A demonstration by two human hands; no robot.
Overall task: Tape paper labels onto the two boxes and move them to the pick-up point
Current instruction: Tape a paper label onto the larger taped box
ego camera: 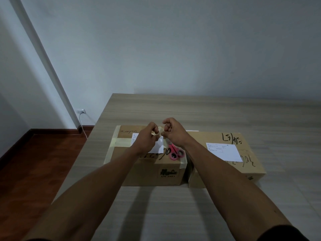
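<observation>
Two bare forearms reaching in from 7 and 5 o'clock over a pale wood-grain table [173, 214]

Just beyond, two cardboard boxes side by side, almost touching: left box [147, 173] at centre, right box [250, 169] at 3 o'clock of it

On the right box, a white paper label [224, 152] lying flat on top beside black handwriting

On the left box, red scissors [175, 152] at its right edge, and a second label [159, 146] half hidden under the hands

Above that label, left hand [147, 138] and right hand [173, 133] meeting, fingers curled, both pinching a pale tape roll [159, 132] between them

At 9 o'clock, dark wooden floor [26, 162]; farther, at 10 o'clock, a wall socket [81, 111] with a white cable plugged in
</observation>
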